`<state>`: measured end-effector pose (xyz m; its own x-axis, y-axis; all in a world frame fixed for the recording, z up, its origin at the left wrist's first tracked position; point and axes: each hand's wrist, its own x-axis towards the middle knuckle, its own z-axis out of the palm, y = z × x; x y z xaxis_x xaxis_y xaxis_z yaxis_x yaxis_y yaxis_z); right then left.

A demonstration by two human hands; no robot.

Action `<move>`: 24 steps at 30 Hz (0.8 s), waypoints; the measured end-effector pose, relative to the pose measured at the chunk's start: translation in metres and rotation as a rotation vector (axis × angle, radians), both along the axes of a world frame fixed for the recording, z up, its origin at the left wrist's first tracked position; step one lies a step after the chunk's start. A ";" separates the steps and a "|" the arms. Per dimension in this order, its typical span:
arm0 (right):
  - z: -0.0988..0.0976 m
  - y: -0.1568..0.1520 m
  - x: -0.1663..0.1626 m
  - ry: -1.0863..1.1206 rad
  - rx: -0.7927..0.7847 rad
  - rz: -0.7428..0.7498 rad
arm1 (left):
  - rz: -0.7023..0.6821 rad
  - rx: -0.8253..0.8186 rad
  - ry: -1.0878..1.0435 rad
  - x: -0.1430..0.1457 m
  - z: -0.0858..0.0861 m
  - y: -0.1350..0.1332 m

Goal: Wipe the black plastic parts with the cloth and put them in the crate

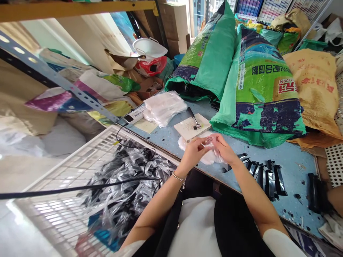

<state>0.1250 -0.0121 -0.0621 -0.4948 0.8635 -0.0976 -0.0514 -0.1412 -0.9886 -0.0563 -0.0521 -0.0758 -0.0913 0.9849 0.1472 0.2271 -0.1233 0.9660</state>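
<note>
My two bare hands meet above the near edge of a blue counter (pixel 166 138), at about the middle of the scene. Between them is a small, crumpled clear plastic bag (pixel 208 140). My left hand (pixel 196 150) has its thumb and fingers drawn together at the bag's left side. My right hand (pixel 224 148) pinches its right side, and a loose part hangs below those fingers. My grip is narrow on both sides, with nothing in it but film that I can make out; my fingers partly hide whatever else might be there.

Just beneath lies a soft white pile of plastic (pixel 206 159). Farther off, a small hammer (pixel 197 126) rests on a pale board (pixel 184 129). To the right, slim black parts (pixel 270 178) lie side by side.

I judge the bag to be almost weightless, limp and slippery, apt to cling to its neighbours and to tear if pulled hard. The best hold seems to be a light fingertip pinch at opposite edges, since a full fist would only crumple it.
</note>
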 end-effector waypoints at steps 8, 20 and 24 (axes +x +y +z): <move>0.003 -0.020 0.049 -0.643 0.461 0.294 | 0.028 -0.150 -0.202 0.008 0.021 -0.006; 0.000 -0.071 0.039 -0.676 0.443 0.406 | -0.070 -0.360 -0.380 0.038 0.010 -0.090; 0.002 -0.053 0.039 -0.386 0.100 0.477 | -0.267 -0.538 -0.189 -0.022 -0.024 -0.159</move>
